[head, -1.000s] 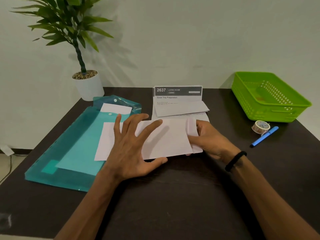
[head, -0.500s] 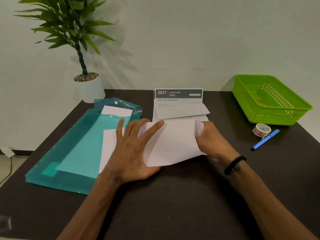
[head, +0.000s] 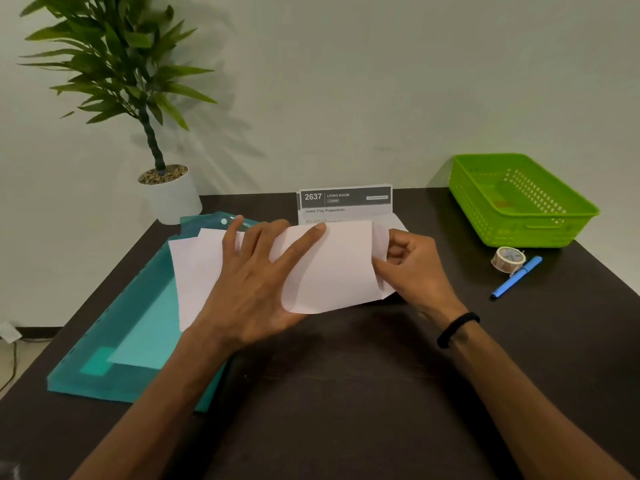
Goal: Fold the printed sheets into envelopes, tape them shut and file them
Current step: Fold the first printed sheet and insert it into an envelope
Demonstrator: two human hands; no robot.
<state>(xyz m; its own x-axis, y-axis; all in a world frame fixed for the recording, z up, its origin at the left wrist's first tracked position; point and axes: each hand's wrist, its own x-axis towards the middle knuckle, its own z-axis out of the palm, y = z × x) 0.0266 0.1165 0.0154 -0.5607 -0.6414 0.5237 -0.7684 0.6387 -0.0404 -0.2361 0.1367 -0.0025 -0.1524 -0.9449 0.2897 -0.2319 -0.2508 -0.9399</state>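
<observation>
Dark matte table (head: 346,393); left hand (head: 256,289) splayed flat on curling white sheet (head: 332,271), right hand (head: 415,271) pinching its edge.

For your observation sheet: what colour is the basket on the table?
Bright green basket, seen in the head view.

Both hands hold a white sheet (head: 325,271) above the middle of the dark table (head: 346,393). The left hand (head: 256,285) lies on it with fingers spread and straight, the thumb under its near edge. The right hand (head: 412,271) pinches the folded right end with curled fingers; a black band (head: 457,329) circles that wrist. A teal folder (head: 138,327) lies along the left edge, partly under the sheet. Printed sheets (head: 346,204) sit by the far edge. A green basket (head: 519,202) occupies the far right corner, with a tape roll (head: 507,259) touching a blue pen (head: 516,277) just before it. A potted plant (head: 166,192) stands at the far left corner.
</observation>
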